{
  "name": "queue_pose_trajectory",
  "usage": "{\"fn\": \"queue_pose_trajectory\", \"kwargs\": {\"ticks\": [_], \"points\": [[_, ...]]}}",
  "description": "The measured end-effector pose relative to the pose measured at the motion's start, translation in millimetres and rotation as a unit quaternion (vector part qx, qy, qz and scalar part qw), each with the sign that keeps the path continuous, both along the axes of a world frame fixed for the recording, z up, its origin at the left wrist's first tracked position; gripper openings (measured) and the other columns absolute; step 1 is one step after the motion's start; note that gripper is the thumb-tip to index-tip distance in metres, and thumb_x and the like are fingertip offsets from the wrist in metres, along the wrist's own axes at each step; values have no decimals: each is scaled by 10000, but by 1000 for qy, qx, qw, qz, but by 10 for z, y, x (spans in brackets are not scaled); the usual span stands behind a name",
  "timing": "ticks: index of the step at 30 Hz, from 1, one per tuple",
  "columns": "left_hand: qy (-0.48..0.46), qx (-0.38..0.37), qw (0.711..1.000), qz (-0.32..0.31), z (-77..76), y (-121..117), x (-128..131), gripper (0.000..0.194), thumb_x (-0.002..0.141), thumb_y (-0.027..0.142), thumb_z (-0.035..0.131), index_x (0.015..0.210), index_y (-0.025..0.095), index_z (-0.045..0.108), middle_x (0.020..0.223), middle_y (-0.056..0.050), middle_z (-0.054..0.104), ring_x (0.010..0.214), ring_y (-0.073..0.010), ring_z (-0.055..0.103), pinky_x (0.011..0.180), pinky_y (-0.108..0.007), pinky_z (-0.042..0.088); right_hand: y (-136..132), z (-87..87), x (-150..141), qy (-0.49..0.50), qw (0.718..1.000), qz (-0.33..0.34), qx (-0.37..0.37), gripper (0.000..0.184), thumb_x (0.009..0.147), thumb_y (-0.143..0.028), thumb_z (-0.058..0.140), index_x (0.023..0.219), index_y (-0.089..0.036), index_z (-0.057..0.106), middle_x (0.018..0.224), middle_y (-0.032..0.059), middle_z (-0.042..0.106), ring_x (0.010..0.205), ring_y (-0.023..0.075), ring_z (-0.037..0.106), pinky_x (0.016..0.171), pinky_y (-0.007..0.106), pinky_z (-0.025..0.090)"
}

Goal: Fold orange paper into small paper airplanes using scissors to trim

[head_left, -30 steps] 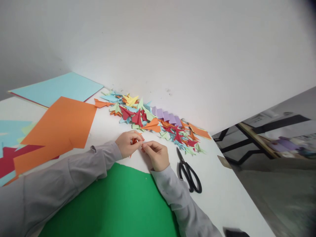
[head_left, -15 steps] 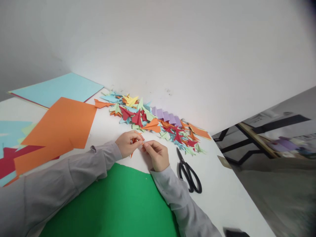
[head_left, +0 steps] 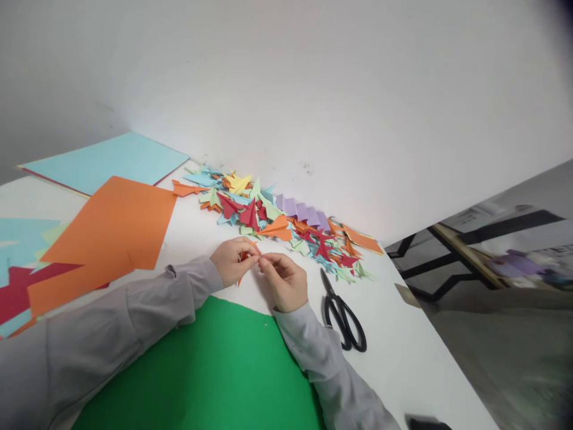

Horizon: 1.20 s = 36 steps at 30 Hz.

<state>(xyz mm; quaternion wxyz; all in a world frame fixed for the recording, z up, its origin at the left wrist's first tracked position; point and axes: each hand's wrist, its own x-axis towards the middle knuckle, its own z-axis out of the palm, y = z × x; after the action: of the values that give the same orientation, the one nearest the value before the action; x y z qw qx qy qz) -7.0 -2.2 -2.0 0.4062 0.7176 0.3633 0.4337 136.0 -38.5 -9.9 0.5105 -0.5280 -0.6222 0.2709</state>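
Observation:
Between my hands is a small piece of folded orange paper [head_left: 240, 279], mostly covered by my fingers. My left hand [head_left: 233, 261] is closed around it, with bits of orange showing above and below the fingers. My right hand [head_left: 286, 280] pinches at the paper's right end, thumb and forefinger together, touching the left fingertips. Both hands hover over the white table just beyond a green sheet [head_left: 215, 364]. Behind them lies a heap of small folded paper shapes [head_left: 250, 214] in red, orange, yellow, green and blue, some like little planes.
Black-handled scissors [head_left: 342, 316] lie right of my right hand. A purple pleated paper strip [head_left: 302, 212] rests along the heap by the wall. Orange sheets [head_left: 111, 224] and a light-blue sheet stack [head_left: 107, 158] are at the left. The table's right edge [head_left: 447, 352] drops to the floor.
The hands stay almost in place around the orange paper. My right fingers have shifted very slightly, and the paper between the fingertips shows a little less.

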Motion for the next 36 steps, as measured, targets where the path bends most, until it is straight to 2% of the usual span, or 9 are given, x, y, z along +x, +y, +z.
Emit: {"fn": "queue_pose_trajectory", "kwargs": {"ticks": [4, 10, 14, 18, 23, 30, 36], "points": [[13, -1, 1000, 5, -11, 7, -9, 151, 723, 191, 513, 666, 124, 636, 819, -78, 595, 713, -143, 576, 618, -257, 483, -2, -7, -13, -36, 999, -7, 21, 148, 731, -285, 596, 757, -168, 682, 696, 47, 678, 577, 135, 586, 557, 258, 472], [24, 19, 999, 34, -16, 12, -3, 85, 681, 163, 560, 653, 132, 634, 819, -72, 605, 767, -164, 593, 736, -302, 479, -5, 4, -6, -66, 998, -14, 15, 160, 745, -274, 564, 737, -158, 674, 665, 48, 677, 560, 137, 589, 552, 258, 481], [24, 22, 999, 38, -13, 14, 2, 72, 669, 144, 564, 639, 133, 629, 811, -71, 607, 758, -161, 601, 717, -292, 486, -7, 7, -2, -103, 994, -12, 40, 168, 769, -254, 525, 747, -160, 664, 659, 41, 672, 552, 130, 589, 546, 249, 480], [28, 32, 998, 37, -28, 10, -1, 60, 656, 135, 572, 649, 133, 632, 818, -69, 606, 721, -147, 597, 663, -269, 490, -22, 2, -9, -170, 980, -27, 100, 158, 774, -220, 513, 754, -161, 658, 655, 37, 671, 534, 122, 577, 534, 239, 472], [5, 36, 999, 15, -76, 3, 8, 84, 672, 153, 556, 678, 127, 636, 826, -73, 593, 660, -128, 584, 579, -244, 487, -38, -2, -19, -250, 947, -66, 192, 138, 778, -181, 518, 730, -153, 645, 613, 27, 650, 512, 112, 558, 524, 223, 447], [-42, 9, 999, -14, -116, 7, 31, 129, 673, 159, 546, 733, 112, 651, 893, -107, 592, 745, -166, 609, 636, -289, 521, -48, 46, -28, -412, 848, -113, 314, 138, 778, -153, 534, 672, -146, 621, 523, 16, 603, 490, 127, 513, 508, 256, 375], [-77, -17, 997, 1, -109, 24, 24, 119, 652, 158, 560, 713, 128, 658, 911, -109, 606, 841, -189, 602, 685, -306, 525, -90, 86, -66, -451, 830, -84, 318, 171, 795, -123, 475, 829, -98, 640, 613, 53, 644, 540, 143, 531, 528, 274, 369]]}}
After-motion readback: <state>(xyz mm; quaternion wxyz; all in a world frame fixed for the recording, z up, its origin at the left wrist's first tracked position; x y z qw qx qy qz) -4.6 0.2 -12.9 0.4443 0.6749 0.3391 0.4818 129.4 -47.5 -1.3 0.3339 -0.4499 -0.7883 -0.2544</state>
